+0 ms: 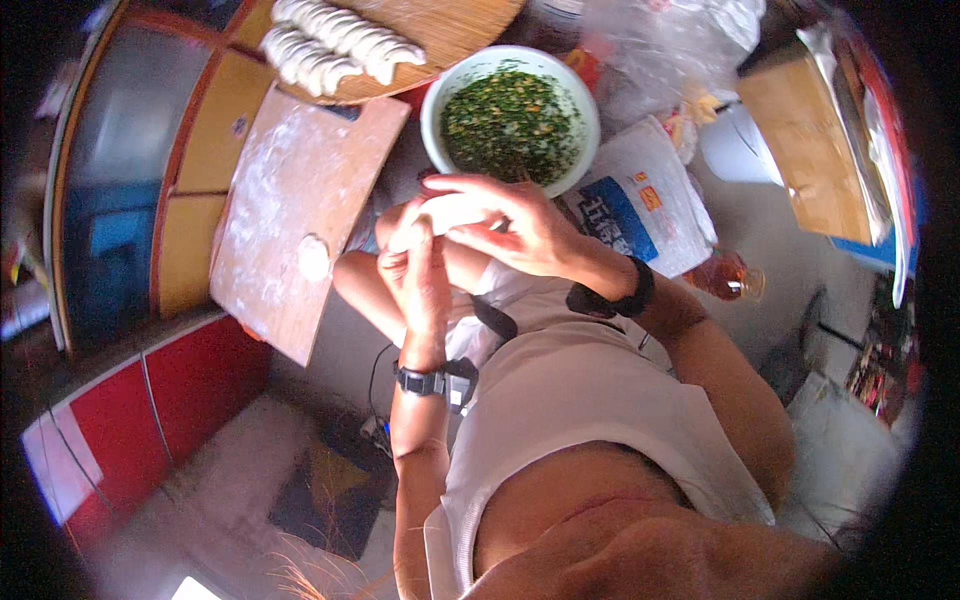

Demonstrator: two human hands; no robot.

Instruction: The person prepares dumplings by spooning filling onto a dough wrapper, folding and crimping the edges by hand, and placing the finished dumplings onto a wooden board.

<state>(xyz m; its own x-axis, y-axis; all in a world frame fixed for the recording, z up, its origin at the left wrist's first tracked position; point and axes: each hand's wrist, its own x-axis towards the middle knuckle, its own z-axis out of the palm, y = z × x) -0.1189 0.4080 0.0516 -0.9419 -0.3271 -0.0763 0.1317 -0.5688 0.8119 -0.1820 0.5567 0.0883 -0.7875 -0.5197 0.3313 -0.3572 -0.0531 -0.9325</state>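
Note:
A piece of white dough [454, 213] is held between my hands in front of the bowl. My left hand [420, 274] grips its left end with thumb and fingers; my right hand [517, 225] holds its right side, fingers curved around it. Just beyond is a white bowl [587, 142] of chopped green filling [510, 120]. One round dough wrapper [313, 257] lies on the floured wooden board [262, 187] to the left. Rows of folded dumplings [345, 37] rest on a round slatted tray [457, 22] at the top.
Right of the bowl lie a printed white bag [645, 202] and clear plastic bags [667, 45]. A bottle of reddish-brown liquid [724, 276], a white bucket [739, 146] and a cardboard box [810, 142] stand farther right. A glass-fronted cabinet [124, 172] borders the board's left side.

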